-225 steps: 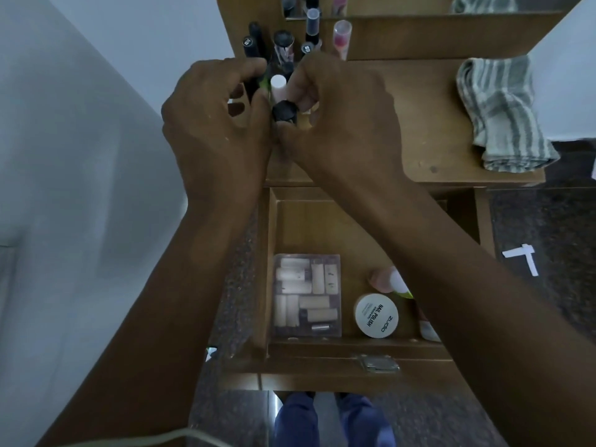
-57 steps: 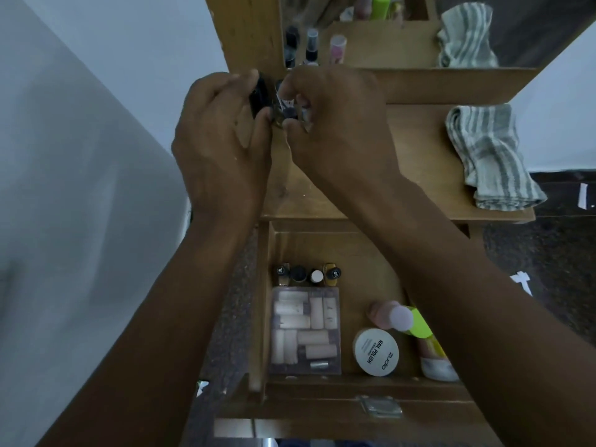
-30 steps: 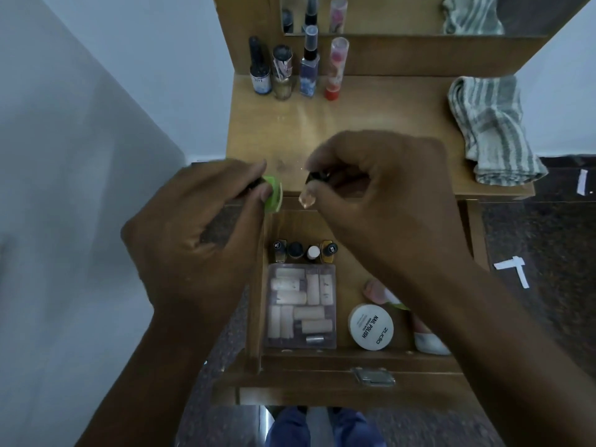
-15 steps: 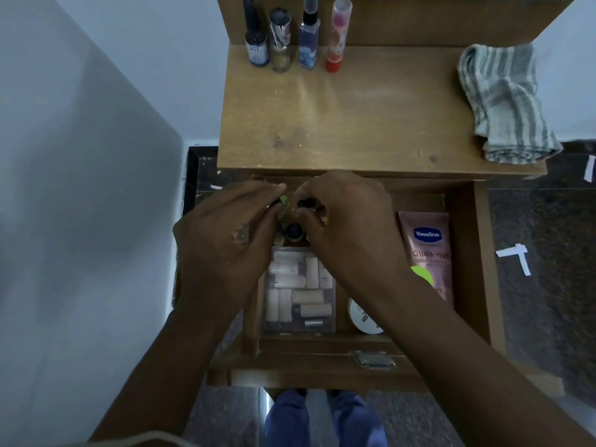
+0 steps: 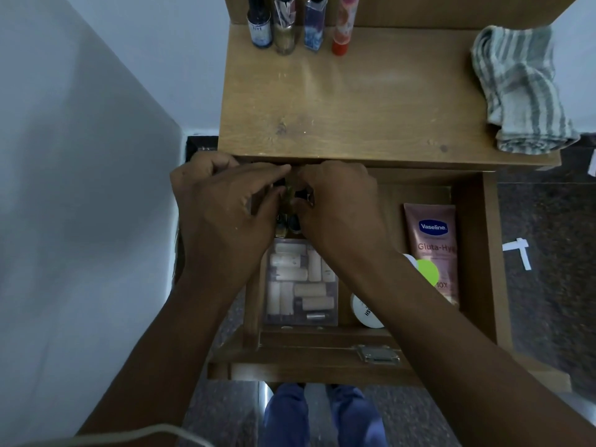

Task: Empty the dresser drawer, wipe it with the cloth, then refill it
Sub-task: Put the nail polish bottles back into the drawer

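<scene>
The wooden drawer (image 5: 474,253) stands pulled out below the dresser top (image 5: 371,101). My left hand (image 5: 225,208) and my right hand (image 5: 335,208) meet at the drawer's far left corner, fingers closed around small dark-capped bottles (image 5: 292,196), mostly hidden by the fingers. Just below them stand small nail polish bottles (image 5: 287,225). Nearer me in the drawer lie a clear box of pale tubes (image 5: 300,282), a white round jar (image 5: 366,312) and a pink Vaseline tube (image 5: 433,246) with a green cap (image 5: 427,272). A striped cloth (image 5: 519,91) lies on the dresser's right end.
Several tall bottles (image 5: 300,24) stand in a row at the back left of the dresser top. A white wall runs along the left. Dark speckled floor with white tape marks (image 5: 519,253) lies to the right. A metal latch (image 5: 377,354) sits on the drawer front.
Both hands came down from the dresser top, carrying small bottles into the drawer's far left corner. A row of small bottles has appeared in the drawer since the earliest frame.
</scene>
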